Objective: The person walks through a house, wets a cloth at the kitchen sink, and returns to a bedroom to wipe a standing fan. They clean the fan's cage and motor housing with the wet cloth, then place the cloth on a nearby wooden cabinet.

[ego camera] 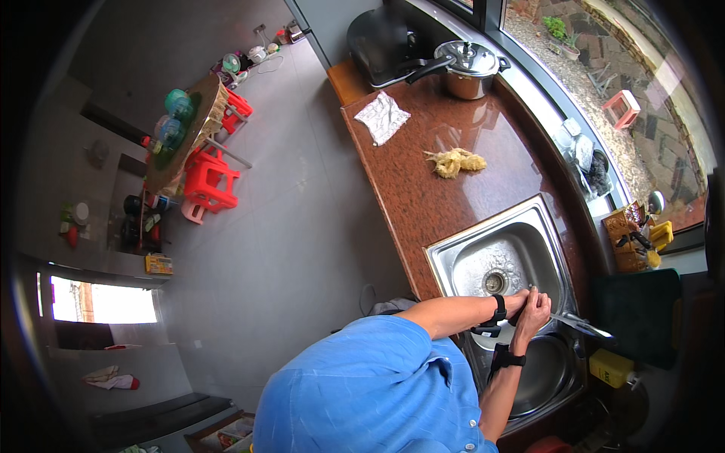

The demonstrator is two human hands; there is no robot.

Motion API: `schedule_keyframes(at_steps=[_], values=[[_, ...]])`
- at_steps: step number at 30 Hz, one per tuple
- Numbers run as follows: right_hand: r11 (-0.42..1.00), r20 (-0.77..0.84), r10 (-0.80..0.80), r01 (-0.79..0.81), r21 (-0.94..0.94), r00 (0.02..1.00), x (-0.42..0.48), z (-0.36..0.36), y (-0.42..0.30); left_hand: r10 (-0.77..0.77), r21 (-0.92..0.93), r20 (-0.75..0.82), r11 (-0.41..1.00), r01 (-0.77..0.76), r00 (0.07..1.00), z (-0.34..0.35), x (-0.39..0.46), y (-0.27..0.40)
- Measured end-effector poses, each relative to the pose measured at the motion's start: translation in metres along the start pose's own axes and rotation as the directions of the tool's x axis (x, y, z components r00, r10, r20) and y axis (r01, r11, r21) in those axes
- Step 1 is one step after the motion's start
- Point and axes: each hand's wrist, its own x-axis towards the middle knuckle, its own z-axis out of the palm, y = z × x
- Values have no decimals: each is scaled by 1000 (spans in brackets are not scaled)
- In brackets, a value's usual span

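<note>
Both hands meet over the stainless steel double sink (461, 266), beside the metal faucet (583, 325). My left hand (516, 301) reaches in from the upper side, its fingertips against my right hand (534, 314), whose fingers are curled. The hands cover each other in part, and whether anything small is between them cannot be told. Black straps circle both wrists. Below the hands lies the second basin, with a round metal bowl or pan (541, 374) in it. The drain (494, 281) shows in the upper basin, which looks wet.
On the red granite counter (396, 187) lie a yellowish fibrous scrubber (461, 162) and a crumpled white cloth (382, 118). A pressure cooker (467, 71) stands at the window. A yellow bottle (612, 368), a dark green board (640, 317) and a utensil basket (623, 235) flank the sink.
</note>
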Motion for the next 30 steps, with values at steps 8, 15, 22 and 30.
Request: schedule_keyframes(at_steps=[8,15,22,30], values=[[963,-168,269,-271,13,948,12,4,39,122,654,-297,749,109,947,44,-43,18],[528,234,605,-603,598,761,16,-4,97,299,622,-267,779,-74,916,22,-39,32],[847,226,155,-247,471,962,2,-14,42,-48,258,-206,961,102,977,5,-16,34],[991,-59,-99,104,85,993,-13,-7,-28,-21,73,337,997,-4,941,-62,-9,12]])
